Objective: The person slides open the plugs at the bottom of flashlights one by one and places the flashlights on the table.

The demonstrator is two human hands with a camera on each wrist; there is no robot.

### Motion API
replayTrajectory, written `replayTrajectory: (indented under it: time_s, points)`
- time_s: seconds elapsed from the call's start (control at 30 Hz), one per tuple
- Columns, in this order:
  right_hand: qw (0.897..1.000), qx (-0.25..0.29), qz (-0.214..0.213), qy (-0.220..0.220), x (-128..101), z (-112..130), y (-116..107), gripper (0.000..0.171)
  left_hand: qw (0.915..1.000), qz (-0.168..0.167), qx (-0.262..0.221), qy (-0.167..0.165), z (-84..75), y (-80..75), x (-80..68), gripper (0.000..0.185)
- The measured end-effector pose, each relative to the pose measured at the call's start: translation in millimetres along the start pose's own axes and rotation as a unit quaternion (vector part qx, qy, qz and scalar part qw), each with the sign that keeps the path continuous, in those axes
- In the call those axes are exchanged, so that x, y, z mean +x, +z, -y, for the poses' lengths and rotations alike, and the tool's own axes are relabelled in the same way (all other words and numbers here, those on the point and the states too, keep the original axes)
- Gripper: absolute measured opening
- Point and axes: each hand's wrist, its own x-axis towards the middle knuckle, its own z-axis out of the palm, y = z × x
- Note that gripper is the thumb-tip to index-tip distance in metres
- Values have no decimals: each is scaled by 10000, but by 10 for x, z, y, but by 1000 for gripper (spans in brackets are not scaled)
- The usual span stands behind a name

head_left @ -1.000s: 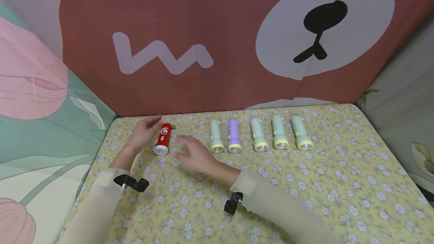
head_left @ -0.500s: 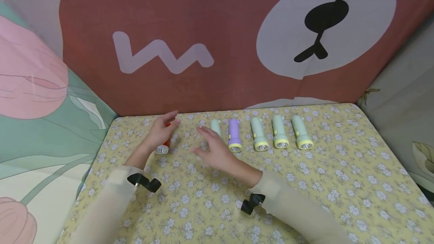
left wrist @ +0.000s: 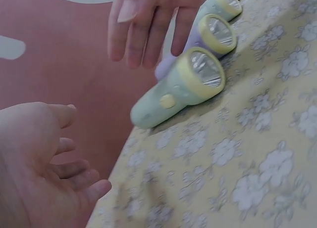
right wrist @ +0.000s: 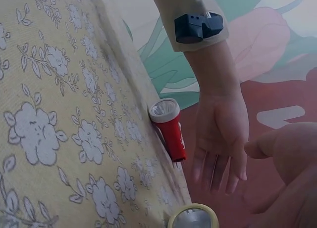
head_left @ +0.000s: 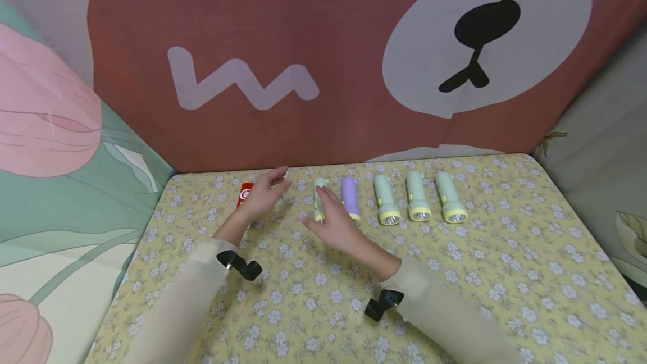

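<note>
Both hands have moved right from the red torch (head_left: 245, 194), now behind the left hand (head_left: 264, 198). Right hand (head_left: 336, 223) hovers over the green torch (head_left: 319, 198) beside it; each grip is relaxed, empty.

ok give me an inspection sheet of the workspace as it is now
surface: table under a yellow floral cloth
job's things: red torch lying partly behind the left hand; pale green torch lying just left of the right hand
clutter: purple torch and three more pale green torches in a row, lenses toward the person
grippers: left hand open, holding nothing; right hand open, holding nothing
cables: nothing seen
surroundings: brown bear-print backdrop; tulip-print cloth at the left
</note>
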Motion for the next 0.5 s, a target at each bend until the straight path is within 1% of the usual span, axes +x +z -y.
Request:
replayTrajectory:
  time_s: [0.13, 0.23, 0.5]
  points:
    - [9998, 8, -17, 222, 6, -37, 50, 81, 9997, 200, -149, 36, 18, 142, 93, 56]
    - [9992, -27, -5, 394, 14, -59, 87, 83, 9994, 262, -225, 72, 30, 230, 161, 55]
    - [9975, -34, -82, 705, 54, -73, 181, 88, 9963, 286, -799, -148, 58, 374, 289, 54]
